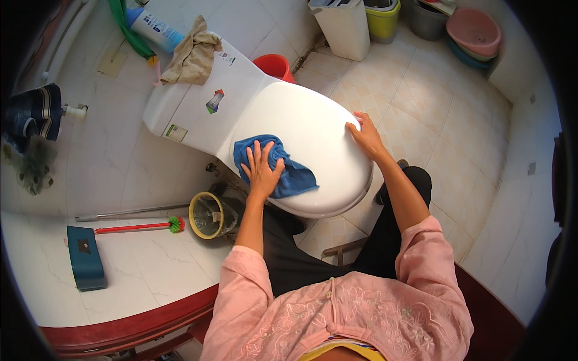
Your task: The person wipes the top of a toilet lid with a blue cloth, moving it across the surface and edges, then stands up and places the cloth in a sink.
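A white toilet with its lid (301, 114) down lies in front of me. My left hand (263, 171) rests with fingers spread on a crumpled blue cloth (295, 177), pressing it against the near left part of the lid. At the lid's right edge is my right hand (366, 137). Its thumb lies on top and its other fingers reach over the rim, partly out of sight. On the white tank (208, 114) behind the lid, a beige rag (192, 55) drapes over the left end.
A spray can (155, 29) stands beside the tank, near a red bucket (274, 66). A yellow-rimmed bin (206, 215), a red-handled toilet brush (135, 228) and a teal box (86, 259) are at left. Bins (343, 30) and stacked basins (474, 31) stand at the far right.
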The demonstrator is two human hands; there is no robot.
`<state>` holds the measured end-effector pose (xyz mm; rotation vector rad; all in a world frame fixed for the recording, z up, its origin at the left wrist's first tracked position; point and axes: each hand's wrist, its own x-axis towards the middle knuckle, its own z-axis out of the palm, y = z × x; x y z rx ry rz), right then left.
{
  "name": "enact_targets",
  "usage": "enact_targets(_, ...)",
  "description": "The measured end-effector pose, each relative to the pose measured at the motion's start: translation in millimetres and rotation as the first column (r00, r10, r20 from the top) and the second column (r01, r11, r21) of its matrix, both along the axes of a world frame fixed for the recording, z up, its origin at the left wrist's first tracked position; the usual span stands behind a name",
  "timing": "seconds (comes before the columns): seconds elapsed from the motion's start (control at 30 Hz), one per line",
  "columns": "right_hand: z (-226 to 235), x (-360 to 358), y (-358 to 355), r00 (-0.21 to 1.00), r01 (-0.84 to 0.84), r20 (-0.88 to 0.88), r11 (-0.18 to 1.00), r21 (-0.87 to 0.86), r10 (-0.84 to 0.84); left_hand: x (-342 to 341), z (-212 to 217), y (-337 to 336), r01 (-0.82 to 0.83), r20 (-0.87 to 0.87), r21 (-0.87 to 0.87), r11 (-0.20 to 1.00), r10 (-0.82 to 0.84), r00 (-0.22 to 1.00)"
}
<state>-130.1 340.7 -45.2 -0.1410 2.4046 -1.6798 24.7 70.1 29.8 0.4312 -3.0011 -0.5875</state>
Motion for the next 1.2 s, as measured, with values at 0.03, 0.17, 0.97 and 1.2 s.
enact_targets(0.03,-1,1,-3,0.998,0.004,-0.060,0.999,0.054,0.000,-7,0,-9,-0.018,0.010,0.000,1.000,0.018,1.000)
enact_targets(0.17,5,10,-8,0.994,0.007,-0.110,0.988,0.153,0.010,-41,-6,-38,-0.088,0.012,-0.019,0.996,0.088,0.996)
enact_targets(0.97,6,12,-7,0.994,0.031,-0.103,0.998,0.053,-0.025,13,-20,8,0.026,-0.185,-0.071,0.997,-0.039,0.982)
enact_targets(1.2,10,16,-5,0.996,0.024,-0.082,0.998,0.065,-0.019,66,-10,62,0.170,-0.093,-0.112,0.979,-0.181,0.979)
